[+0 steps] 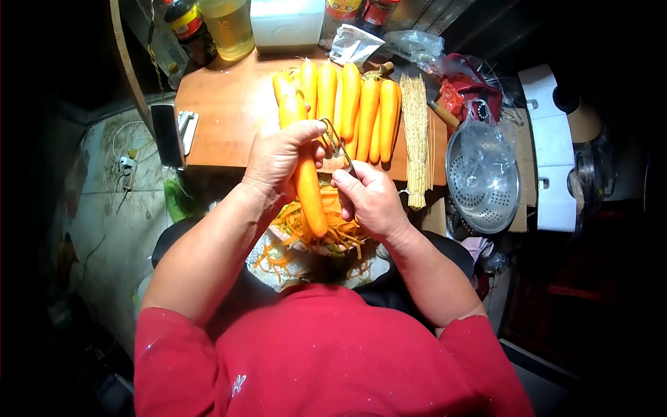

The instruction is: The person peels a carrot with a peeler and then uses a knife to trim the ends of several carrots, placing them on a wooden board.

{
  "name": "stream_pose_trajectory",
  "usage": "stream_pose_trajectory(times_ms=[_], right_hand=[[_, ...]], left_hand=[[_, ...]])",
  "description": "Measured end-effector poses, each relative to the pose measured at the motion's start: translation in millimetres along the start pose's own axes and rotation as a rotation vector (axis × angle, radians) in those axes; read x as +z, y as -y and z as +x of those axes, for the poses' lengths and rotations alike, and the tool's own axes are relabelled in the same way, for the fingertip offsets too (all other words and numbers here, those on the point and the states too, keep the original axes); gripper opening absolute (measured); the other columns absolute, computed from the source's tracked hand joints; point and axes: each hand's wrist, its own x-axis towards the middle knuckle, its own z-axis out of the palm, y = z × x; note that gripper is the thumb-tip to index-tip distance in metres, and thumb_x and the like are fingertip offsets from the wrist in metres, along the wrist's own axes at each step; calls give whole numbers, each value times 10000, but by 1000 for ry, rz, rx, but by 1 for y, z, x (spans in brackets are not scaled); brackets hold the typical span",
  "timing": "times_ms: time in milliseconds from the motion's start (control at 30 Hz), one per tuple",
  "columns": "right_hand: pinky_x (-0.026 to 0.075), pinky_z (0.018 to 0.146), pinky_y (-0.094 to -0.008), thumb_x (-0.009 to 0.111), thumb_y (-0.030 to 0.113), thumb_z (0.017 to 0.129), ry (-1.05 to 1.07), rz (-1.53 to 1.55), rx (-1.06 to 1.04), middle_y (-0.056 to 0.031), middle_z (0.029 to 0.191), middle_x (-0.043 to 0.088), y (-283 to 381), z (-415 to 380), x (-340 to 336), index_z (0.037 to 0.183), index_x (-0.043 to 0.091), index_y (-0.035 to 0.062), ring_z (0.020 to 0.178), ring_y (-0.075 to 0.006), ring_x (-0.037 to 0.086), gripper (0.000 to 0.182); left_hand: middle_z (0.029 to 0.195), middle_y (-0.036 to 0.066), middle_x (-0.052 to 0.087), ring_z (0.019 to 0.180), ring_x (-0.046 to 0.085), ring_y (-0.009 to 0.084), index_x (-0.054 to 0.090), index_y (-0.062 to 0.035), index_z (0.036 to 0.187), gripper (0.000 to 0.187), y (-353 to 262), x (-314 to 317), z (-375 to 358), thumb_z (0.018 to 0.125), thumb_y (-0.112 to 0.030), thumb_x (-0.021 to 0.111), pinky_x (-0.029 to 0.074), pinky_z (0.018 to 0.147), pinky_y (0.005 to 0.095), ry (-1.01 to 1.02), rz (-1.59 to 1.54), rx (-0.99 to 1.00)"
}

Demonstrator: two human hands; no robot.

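Note:
My left hand (273, 158) is closed around a long orange carrot (312, 201), which slants down toward my lap. In my right hand (375, 199) is the handle of a dark-framed peeler (336, 141). The peeler's head is up by my left thumb, which seems to touch it; its blade is hard to make out. Below the carrot lies a heap of orange peelings (340, 231) on something pale between my knees. Just beyond my hands, several smooth carrots (351, 104) lie side by side on the wooden table.
On the table (222, 135), a straw brush (415, 132) lies right of the carrots. Bottles (228, 31) and a white container (287, 26) line the back. A phone-like dark slab (166, 135) stands at the left edge. Right of the table is a metal colander (484, 208) with plastic inside.

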Motion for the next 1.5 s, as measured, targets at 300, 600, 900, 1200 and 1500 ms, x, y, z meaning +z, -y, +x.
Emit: stream_pose_trajectory(times_ms=[300,600,900,1200,1500], right_hand=[[394,463,-200,553,231,965,-54,-13,-30,17,612,499,-4,-6,5,899,570,33,491,-54,454,210],[393,462,-196,551,225,965,-7,-10,-42,20,618,500,-2,-4,0,960,608,20,490,-52,450,212],[386,446,-194,572,212,957,-14,-22,-121,35,624,497,-8,-1,4,894,576,40,485,-42,452,183],[388,447,-198,571,197,953,-40,-107,-151,37,624,492,-8,-2,5,845,548,53,483,-37,453,181],[418,470,-208,590,195,933,-28,26,-57,20,676,540,-5,-4,2,889,591,32,523,-45,481,169]], left_hand=[[843,82,588,610,572,146,489,-15,1126,347,15,0,-8,808,-36,628,489,544,265,28,1,9],[861,95,601,660,624,165,493,-4,1121,336,17,5,-13,804,9,604,522,546,268,37,18,-54],[827,79,585,588,558,143,447,-6,1220,501,6,0,-5,770,-8,668,491,534,247,-64,-63,-9],[864,92,569,589,559,150,428,-6,1215,513,5,-4,-2,764,-5,673,494,525,253,-82,-79,51],[868,85,571,594,561,143,432,-12,1207,492,5,-3,-4,775,-11,667,491,521,249,-61,-106,20]])
